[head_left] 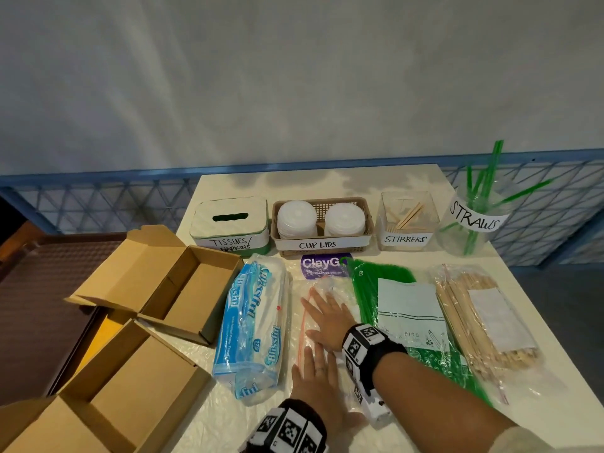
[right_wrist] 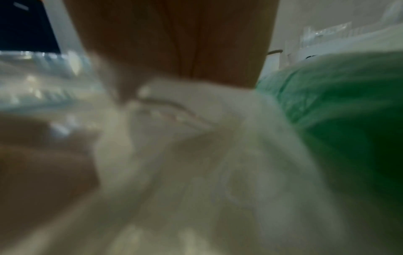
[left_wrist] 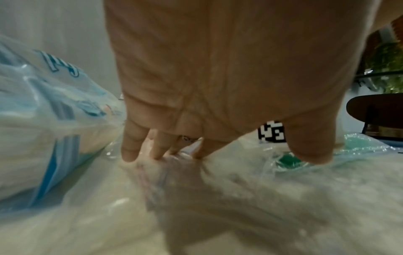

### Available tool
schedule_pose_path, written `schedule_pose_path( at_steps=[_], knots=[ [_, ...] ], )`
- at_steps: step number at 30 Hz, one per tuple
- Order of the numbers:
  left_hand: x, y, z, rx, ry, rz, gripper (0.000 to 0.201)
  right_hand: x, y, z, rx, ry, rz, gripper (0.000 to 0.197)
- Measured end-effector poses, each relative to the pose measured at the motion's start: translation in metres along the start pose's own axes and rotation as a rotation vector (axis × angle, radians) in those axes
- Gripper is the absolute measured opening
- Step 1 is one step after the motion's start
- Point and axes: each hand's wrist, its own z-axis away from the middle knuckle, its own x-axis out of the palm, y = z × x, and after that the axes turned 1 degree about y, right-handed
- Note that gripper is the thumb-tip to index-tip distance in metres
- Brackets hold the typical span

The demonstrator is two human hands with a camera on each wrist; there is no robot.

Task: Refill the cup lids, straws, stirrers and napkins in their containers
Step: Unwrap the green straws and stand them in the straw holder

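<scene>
Both hands, left point(head_left: 315, 374) and right point(head_left: 328, 317), lie flat, fingers straight, on the clear bag point(head_left: 322, 284) between napkin pack point(head_left: 251, 325) and straws point(head_left: 376, 279). Pinch its near seal next.

Two open brown cardboard boxes sit at the left of the cream counter point(head_left: 327, 184). The farther box point(head_left: 183, 282) lies with its flaps spread, just beside the wrapped paper goods; the nearer box point(head_left: 108, 397) overhangs the counter's left edge. A purple card point(head_left: 322, 264) printed "ClayG" lies flat, partly covered on its right. Behind the counter runs a blue-framed lattice railing point(head_left: 91, 201), with a pale grey wall point(head_left: 294, 76) above it. A dark brown surface point(head_left: 42, 289) lies to the left.
</scene>
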Motion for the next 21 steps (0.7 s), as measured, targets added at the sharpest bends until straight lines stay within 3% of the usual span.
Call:
schedule_pose_path(
  at_steps=[3,7,10,12,14,16,18,21],
  knots=[
    [-0.014,-0.004,0.008,0.002,0.032,-0.085,0.101,-0.017,0.000,0.011,-0.028,0.141,-0.166,0.053],
    [-0.046,-0.016,0.015,0.082,0.058,-0.015,0.080,-0.039,0.006,0.045,0.012,0.487,-0.388,0.031],
    [-0.071,-0.015,0.011,0.203,0.303,0.242,0.043,-0.050,0.026,0.076,0.106,0.705,-0.424,0.024],
    [-0.086,-0.004,0.007,0.262,0.439,0.403,0.030,-0.049,0.047,0.095,0.226,0.795,-0.391,0.028],
    [-0.094,0.010,-0.002,0.274,0.447,0.501,0.031,-0.043,0.068,0.110,0.394,0.738,-0.296,0.041],
    [-0.092,0.025,-0.010,0.244,0.363,0.545,0.045,-0.034,0.083,0.119,0.521,0.594,-0.233,0.056],
    [-0.084,0.034,-0.021,0.184,0.280,0.571,0.058,-0.026,0.091,0.123,0.571,0.486,-0.211,0.066],
    [-0.073,0.039,-0.035,0.109,0.240,0.573,0.065,-0.021,0.098,0.121,0.569,0.444,-0.224,0.073]
  ],
)
